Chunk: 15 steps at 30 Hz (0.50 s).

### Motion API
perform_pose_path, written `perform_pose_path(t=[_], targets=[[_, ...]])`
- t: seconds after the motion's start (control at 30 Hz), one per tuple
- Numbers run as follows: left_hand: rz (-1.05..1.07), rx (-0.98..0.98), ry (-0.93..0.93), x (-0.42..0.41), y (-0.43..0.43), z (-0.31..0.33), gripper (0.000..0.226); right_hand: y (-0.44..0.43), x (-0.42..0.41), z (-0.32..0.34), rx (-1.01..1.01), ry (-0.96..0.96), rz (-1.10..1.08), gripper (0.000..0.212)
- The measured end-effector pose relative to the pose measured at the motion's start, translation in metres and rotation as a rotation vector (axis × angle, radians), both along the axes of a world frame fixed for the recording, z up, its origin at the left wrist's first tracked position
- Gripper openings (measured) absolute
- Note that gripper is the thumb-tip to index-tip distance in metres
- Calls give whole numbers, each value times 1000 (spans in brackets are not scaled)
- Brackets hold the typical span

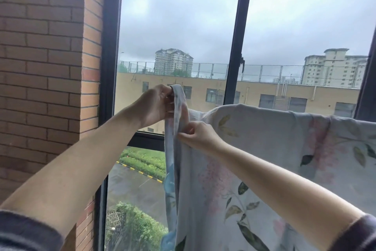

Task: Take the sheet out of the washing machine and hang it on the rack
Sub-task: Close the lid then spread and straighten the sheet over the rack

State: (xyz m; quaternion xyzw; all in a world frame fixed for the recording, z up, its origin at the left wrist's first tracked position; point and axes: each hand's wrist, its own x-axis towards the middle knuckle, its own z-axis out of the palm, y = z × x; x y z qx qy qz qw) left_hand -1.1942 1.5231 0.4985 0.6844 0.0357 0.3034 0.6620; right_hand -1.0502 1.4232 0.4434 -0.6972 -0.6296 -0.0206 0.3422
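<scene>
Before the window (240, 27), the sheet (264, 149) is hanging over a rack it hides. My left hand (156, 106) is gripping its raised corner, my right hand (196, 134) pinching the edge just below. Uneven pulling risks dragging it off; free room is lying left, toward the window's frame.

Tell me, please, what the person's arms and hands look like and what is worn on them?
The left hand and right hand are bare, without gloves, and both forearms are uncovered. No watch or bracelet shows at either wrist. The left sleeve and right sleeve are dark, soft-looking fabric, pushed up towards the elbows.
</scene>
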Motion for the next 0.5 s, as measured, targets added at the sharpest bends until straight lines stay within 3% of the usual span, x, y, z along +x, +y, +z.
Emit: perform_pose_path(t=[0.1,0.2,0.27,0.33,0.4,0.5], targets=[[-145,-32,-75,12,-7,-4,13,-1,-4,-15,-35,-55,-126,35],[-167,-69,-138,19,-9,-8,17,0,4,-20,83,194,-114,26],[17,-60,-118,20,-5,-11,25,-5,16,-15,94,413,-65,28],[284,43,-13,21,2,-19,35,-20,28,-2,-6,468,-82,31],[459,223,85,22,5,-30,38,-37,38,16,-131,314,-147,31],[441,451,115,26,3,-48,44,-52,56,27,-191,-112,-302,26]])
